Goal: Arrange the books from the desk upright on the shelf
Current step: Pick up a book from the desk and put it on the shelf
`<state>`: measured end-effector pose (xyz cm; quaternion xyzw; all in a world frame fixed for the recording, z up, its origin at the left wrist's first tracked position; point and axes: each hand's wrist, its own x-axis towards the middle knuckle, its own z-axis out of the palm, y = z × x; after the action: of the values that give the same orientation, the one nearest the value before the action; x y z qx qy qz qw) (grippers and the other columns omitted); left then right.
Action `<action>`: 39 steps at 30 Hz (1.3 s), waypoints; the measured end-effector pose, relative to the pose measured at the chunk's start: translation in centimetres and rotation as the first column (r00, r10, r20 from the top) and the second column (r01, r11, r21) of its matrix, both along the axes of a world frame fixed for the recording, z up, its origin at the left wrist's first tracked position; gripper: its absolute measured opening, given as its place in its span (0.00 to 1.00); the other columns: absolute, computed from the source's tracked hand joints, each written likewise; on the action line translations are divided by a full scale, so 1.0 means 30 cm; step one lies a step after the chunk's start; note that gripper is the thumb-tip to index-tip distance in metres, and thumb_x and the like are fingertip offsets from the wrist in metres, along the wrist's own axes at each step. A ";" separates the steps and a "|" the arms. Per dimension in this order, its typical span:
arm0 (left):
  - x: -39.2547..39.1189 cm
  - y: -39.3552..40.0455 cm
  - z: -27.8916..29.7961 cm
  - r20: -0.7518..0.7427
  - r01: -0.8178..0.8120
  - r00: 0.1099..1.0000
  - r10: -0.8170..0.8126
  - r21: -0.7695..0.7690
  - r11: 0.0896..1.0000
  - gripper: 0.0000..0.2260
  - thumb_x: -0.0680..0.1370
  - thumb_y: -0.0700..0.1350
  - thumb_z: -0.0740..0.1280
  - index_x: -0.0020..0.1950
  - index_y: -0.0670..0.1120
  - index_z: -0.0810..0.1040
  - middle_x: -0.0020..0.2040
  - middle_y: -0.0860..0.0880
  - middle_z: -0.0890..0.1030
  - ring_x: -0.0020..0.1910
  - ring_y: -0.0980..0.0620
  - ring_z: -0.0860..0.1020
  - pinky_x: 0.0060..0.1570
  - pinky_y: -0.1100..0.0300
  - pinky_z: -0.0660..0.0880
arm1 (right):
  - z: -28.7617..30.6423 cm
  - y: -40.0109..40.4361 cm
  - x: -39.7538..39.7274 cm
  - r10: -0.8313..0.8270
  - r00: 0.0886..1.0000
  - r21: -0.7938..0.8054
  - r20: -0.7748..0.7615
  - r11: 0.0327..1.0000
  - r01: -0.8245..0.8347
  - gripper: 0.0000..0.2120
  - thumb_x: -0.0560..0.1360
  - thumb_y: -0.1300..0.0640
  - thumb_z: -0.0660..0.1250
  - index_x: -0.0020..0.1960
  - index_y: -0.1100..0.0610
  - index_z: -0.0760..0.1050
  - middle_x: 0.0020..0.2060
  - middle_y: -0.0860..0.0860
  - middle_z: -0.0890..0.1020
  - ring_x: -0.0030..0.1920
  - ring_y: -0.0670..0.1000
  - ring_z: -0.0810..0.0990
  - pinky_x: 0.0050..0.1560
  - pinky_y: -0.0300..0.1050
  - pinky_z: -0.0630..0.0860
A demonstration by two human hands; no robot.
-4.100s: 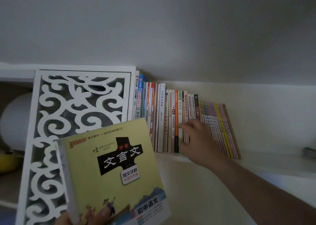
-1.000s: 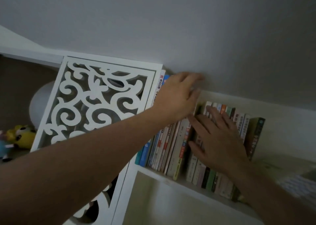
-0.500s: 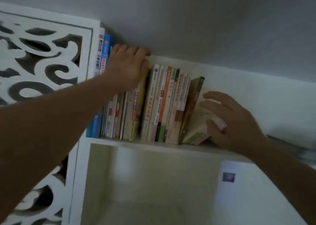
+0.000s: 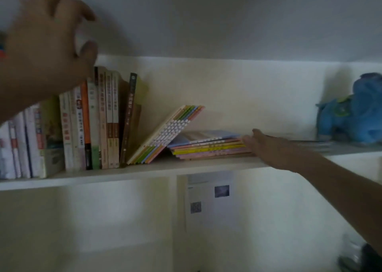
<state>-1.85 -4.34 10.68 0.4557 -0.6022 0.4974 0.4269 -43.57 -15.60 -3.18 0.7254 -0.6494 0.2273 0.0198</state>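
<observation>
Right hand: while you reach in along the shelf (image 4: 115, 173), your right hand (image 4: 266, 147) lies flat, fingers straight, tips touching the right end of the fallen thin books (image 4: 208, 146).
Left hand: your left hand (image 4: 49, 36) is up at the tops of the upright row (image 4: 91, 123), fingers loosely curled, clasping nothing I can see.
Key relation: the flat stack's long axis runs along the shelf; leaning thin books (image 4: 165, 135) prop on it. Right hand is nearer.
Beyond: blue plush toy (image 4: 355, 110) at the shelf's right end.
Writing: spines too blurred to read.
</observation>
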 end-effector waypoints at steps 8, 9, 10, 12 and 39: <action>-0.510 -0.344 -0.176 0.215 -0.010 0.964 -0.159 0.622 0.783 0.16 0.81 0.63 0.63 0.69 0.66 0.75 0.75 0.52 0.66 0.71 0.46 0.67 0.69 0.47 0.69 | 0.027 -0.178 0.114 0.136 0.459 0.023 0.878 0.946 -0.325 0.48 0.67 0.36 0.76 0.79 0.56 0.63 0.70 0.57 0.76 0.60 0.58 0.79 0.52 0.51 0.75; -0.509 -0.393 -0.193 0.198 -0.048 0.973 -0.115 0.668 0.743 0.17 0.80 0.64 0.64 0.69 0.67 0.73 0.76 0.52 0.65 0.71 0.46 0.67 0.69 0.45 0.70 | 0.029 -0.202 0.124 0.136 0.280 -0.030 0.950 0.936 -0.352 0.43 0.66 0.42 0.77 0.75 0.58 0.68 0.64 0.59 0.79 0.55 0.59 0.82 0.48 0.53 0.79; -0.507 -0.431 -0.207 0.173 -0.056 0.981 -0.091 0.694 0.717 0.19 0.79 0.65 0.64 0.70 0.68 0.72 0.74 0.53 0.68 0.69 0.46 0.69 0.67 0.44 0.72 | 0.031 -0.221 0.141 0.145 0.102 -0.100 0.984 0.927 -0.361 0.37 0.69 0.50 0.77 0.74 0.60 0.70 0.59 0.60 0.81 0.50 0.60 0.84 0.45 0.54 0.82; -0.510 -0.480 -0.222 0.151 -0.039 0.985 -0.082 0.661 0.750 0.19 0.79 0.64 0.62 0.70 0.65 0.72 0.66 0.54 0.76 0.62 0.48 0.76 0.59 0.44 0.78 | 0.049 -0.246 0.190 0.218 -0.073 -0.230 0.973 0.936 -0.266 0.36 0.74 0.60 0.74 0.79 0.56 0.65 0.58 0.60 0.81 0.47 0.60 0.85 0.40 0.54 0.85; -0.030 -0.292 0.121 0.477 -0.530 0.840 0.258 0.618 0.580 0.49 0.60 0.88 0.52 0.78 0.70 0.62 0.67 0.58 0.80 0.62 0.50 0.76 0.66 0.49 0.71 | 0.112 -0.242 0.698 0.812 0.541 -0.302 0.220 0.584 -0.753 0.52 0.70 0.35 0.78 0.80 0.30 0.46 0.68 0.34 0.75 0.57 0.34 0.78 0.54 0.29 0.72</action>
<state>-2.76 -13.10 14.31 0.6189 -0.6935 0.3680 -0.0241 -22.62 -22.86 0.18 0.8843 -0.2264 0.3864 -0.1326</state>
